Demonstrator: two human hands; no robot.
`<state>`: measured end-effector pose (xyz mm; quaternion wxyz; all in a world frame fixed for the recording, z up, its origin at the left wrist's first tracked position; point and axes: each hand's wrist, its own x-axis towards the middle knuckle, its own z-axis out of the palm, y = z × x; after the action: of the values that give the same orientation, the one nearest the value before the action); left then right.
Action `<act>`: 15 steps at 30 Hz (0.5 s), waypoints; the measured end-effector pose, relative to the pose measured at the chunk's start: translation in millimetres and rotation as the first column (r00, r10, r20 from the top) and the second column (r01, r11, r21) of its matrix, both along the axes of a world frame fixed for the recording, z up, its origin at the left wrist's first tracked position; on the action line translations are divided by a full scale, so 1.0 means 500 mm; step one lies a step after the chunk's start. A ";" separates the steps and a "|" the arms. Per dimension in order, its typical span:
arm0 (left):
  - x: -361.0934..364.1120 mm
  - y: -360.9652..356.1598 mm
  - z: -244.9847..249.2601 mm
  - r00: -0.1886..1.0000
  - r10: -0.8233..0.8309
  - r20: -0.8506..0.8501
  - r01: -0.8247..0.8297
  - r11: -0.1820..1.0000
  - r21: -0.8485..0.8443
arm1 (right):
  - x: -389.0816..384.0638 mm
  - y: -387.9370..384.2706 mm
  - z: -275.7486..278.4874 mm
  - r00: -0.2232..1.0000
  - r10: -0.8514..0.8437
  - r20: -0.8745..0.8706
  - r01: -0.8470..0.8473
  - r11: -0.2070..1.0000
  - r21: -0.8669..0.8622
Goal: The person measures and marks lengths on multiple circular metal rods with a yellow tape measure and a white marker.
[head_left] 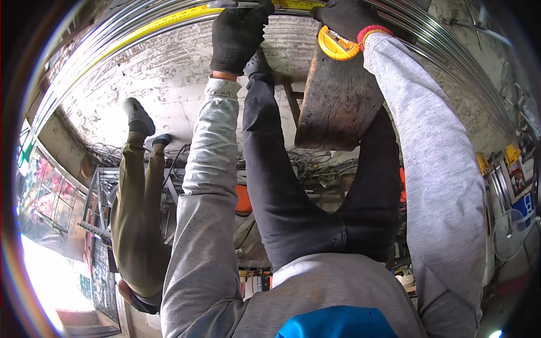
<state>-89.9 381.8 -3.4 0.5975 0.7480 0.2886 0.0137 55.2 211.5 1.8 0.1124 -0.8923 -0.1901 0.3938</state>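
Observation:
My left hand [239, 36], in a dark glove, is closed around a slim pen-like marker [230, 4] at the top edge. My right hand [348, 18], gloved with a red cuff, grips a yellow-orange tape measure [338, 44]; its fingers are partly hidden. The yellow tape blade [163, 21] runs out to the left along a bundle of shiny metal rods [84, 66], passing by both hands. Beneath my right hand stands a worn wooden block [338, 101].
Another person's legs [135, 208] are at the left. Cables and metal frames [104, 186] lie behind. Tools and a blue box [524, 209] are at the right. More rods [451, 62] curve down the right side over the pale floor [169, 79].

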 end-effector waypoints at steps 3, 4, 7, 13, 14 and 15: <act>0.000 -0.001 0.008 0.997 -0.016 -0.073 0.020 0.998 0.055 | 0.002 0.001 0.000 1.000 0.010 -0.013 -0.011 1.000 -0.008; -0.001 -0.003 0.003 0.997 -0.012 -0.073 0.016 0.998 0.056 | 0.002 0.002 0.002 1.000 0.014 -0.014 -0.014 1.000 -0.007; 0.002 -0.007 0.000 0.999 0.044 0.004 -0.044 0.999 -0.018 | 0.003 0.003 0.006 0.998 0.058 -0.005 -0.057 0.998 0.008; -0.001 -0.004 -0.002 0.998 0.025 -0.059 -0.024 1.000 0.021 | -0.001 -0.001 -0.011 0.993 0.103 0.056 -0.105 0.994 0.039; -0.003 -0.001 -0.004 0.995 -0.004 -0.101 0.009 0.998 0.054 | -0.001 -0.001 -0.011 0.996 0.075 0.043 -0.076 0.997 0.025; -0.005 0.001 -0.007 0.989 -0.030 -0.144 0.043 0.995 0.087 | -0.002 -0.001 -0.009 0.998 0.047 0.031 -0.047 0.999 0.010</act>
<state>-92.4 382.2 -6.7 0.5414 0.7783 0.3157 -0.0379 54.3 211.0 -2.5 0.1048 -0.8930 -0.2150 0.3813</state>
